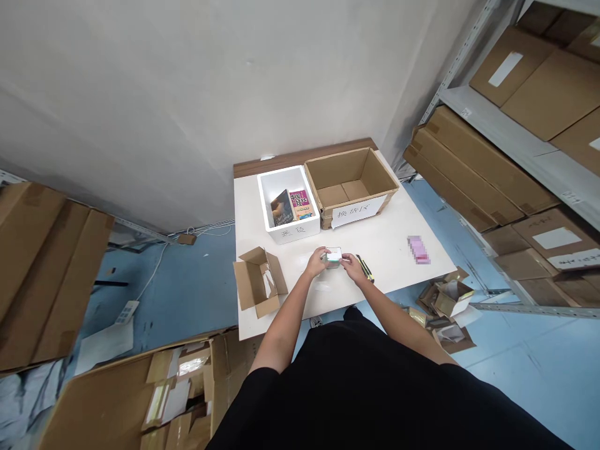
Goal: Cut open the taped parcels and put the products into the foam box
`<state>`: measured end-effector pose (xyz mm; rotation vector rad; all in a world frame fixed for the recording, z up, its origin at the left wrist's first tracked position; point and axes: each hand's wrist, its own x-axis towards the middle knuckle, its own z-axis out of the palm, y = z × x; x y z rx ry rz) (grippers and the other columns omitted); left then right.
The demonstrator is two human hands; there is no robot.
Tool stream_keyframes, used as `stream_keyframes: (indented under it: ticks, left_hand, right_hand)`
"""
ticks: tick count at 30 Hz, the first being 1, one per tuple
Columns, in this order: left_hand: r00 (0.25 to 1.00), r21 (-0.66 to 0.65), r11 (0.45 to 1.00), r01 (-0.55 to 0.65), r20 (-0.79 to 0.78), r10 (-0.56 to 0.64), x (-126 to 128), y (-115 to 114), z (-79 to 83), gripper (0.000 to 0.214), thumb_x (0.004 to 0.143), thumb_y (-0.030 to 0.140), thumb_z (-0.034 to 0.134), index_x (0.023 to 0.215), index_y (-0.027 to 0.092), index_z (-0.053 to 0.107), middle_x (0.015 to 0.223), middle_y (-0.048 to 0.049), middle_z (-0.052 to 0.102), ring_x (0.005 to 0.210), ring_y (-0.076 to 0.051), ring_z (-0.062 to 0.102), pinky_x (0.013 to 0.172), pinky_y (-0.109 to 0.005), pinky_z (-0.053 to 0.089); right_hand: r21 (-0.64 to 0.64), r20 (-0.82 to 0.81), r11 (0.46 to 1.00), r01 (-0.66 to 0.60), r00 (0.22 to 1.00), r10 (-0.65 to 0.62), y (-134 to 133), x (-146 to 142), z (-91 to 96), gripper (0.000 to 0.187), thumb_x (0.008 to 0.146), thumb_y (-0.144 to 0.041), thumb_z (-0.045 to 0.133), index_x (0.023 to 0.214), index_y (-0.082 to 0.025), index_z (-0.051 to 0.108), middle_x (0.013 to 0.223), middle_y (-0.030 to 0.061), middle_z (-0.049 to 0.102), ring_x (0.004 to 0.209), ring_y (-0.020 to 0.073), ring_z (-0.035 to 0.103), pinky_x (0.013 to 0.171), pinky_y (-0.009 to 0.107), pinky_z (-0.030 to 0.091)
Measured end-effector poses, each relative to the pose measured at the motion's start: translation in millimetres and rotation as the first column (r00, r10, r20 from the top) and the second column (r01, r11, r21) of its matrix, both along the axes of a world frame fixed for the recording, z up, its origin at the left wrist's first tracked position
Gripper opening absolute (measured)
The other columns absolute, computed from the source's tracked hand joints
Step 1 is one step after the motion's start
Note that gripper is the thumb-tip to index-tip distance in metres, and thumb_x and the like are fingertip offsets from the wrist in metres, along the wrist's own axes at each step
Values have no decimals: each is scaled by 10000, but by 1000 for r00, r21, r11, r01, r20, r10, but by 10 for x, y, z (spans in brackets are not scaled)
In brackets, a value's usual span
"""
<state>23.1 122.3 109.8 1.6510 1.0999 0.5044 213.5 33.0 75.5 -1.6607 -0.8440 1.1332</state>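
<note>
Both my hands hold a small white and green packet (334,255) just above the white table (375,250). My left hand (317,262) grips its left end, and my right hand (352,267) pinches its right end. A dark pen-like object (364,267) lies on the table just right of my right hand. A small open cardboard box (259,279) sits to the left of my hands at the table's left edge.
A white foam bin (287,206) holding two books and an empty brown carton (351,181) with a paper label stand at the table's back. A pink item (419,249) lies at right. Cartons fill the shelves at right and the floor at left.
</note>
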Motion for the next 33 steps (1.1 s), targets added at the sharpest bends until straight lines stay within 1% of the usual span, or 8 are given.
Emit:
stream_keyframes:
  ticks: [5, 9, 12, 17, 22, 26, 30, 33]
  left_hand:
    - [998, 12, 999, -38, -41, 39, 67, -29, -11, 468, 729, 98, 792, 1170, 242, 726, 1491, -93, 558, 1274, -245, 619, 990, -367, 567]
    - [995, 46, 996, -77, -56, 79, 131, -41, -39, 449, 739, 99, 790, 1161, 239, 731, 1424, -90, 601, 1183, -238, 654, 927, -349, 586]
    - [993, 78, 992, -99, -56, 104, 172, -56, -60, 424, 748, 106, 784, 1146, 241, 732, 1332, -75, 651, 1134, -226, 669, 945, -353, 580]
    - [976, 98, 979, -181, -103, 191, 234, -58, -69, 340, 776, 124, 774, 1091, 248, 738, 1193, -46, 693, 1001, -204, 693, 988, -386, 565]
    - [986, 117, 983, -143, -72, 152, 242, -41, -89, 339, 765, 145, 814, 1083, 243, 749, 1214, -58, 667, 1079, -208, 681, 1013, -374, 558]
    - [988, 99, 985, -143, -37, 147, 218, -74, -151, 364, 778, 166, 815, 1126, 255, 753, 1288, -73, 639, 1150, -216, 667, 1017, -380, 565]
    - [984, 65, 983, -169, -37, 172, 222, -124, -219, 345, 836, 206, 786, 1175, 268, 762, 1390, -79, 621, 1241, -230, 646, 1050, -396, 557]
    - [980, 56, 981, -188, -49, 190, 232, -131, -255, 312, 883, 236, 759, 1192, 282, 776, 1439, -78, 619, 1332, -248, 609, 1088, -418, 543]
  right_hand:
    - [0, 95, 999, 43, 995, -43, 98, -61, -30, 365, 760, -524, 664, 984, -237, 650, 1107, 88, 762, 936, 248, 727, 881, 388, 574]
    - [2, 139, 996, 92, 986, -91, 130, -123, -60, 346, 797, -532, 621, 982, -240, 639, 1107, 93, 766, 954, 258, 726, 899, 392, 572]
    - [-3, 165, 993, 114, 980, -112, 124, -168, -71, 348, 824, -535, 596, 1002, -238, 633, 1121, 107, 763, 959, 265, 724, 906, 391, 566]
    - [-3, 207, 994, 111, 972, -108, 115, -209, -69, 322, 869, -527, 555, 1007, -245, 625, 1110, 102, 761, 961, 270, 718, 898, 390, 563]
    - [-9, 222, 992, 125, 968, -120, 117, -190, -72, 310, 846, -503, 563, 1002, -239, 612, 1113, 112, 753, 952, 280, 723, 910, 409, 562]
    - [-19, 233, 992, 124, 966, -116, 128, -172, -82, 304, 825, -482, 569, 1011, -244, 602, 1117, 107, 744, 934, 269, 720, 908, 399, 561]
    - [1, 238, 990, 142, 961, -138, 154, -177, -96, 316, 821, -461, 581, 1055, -248, 586, 1113, 99, 736, 942, 261, 711, 892, 385, 559]
    - [4, 248, 992, 128, 961, -125, 167, -173, -102, 307, 833, -461, 568, 1056, -251, 588, 1102, 92, 735, 940, 258, 707, 881, 380, 561]
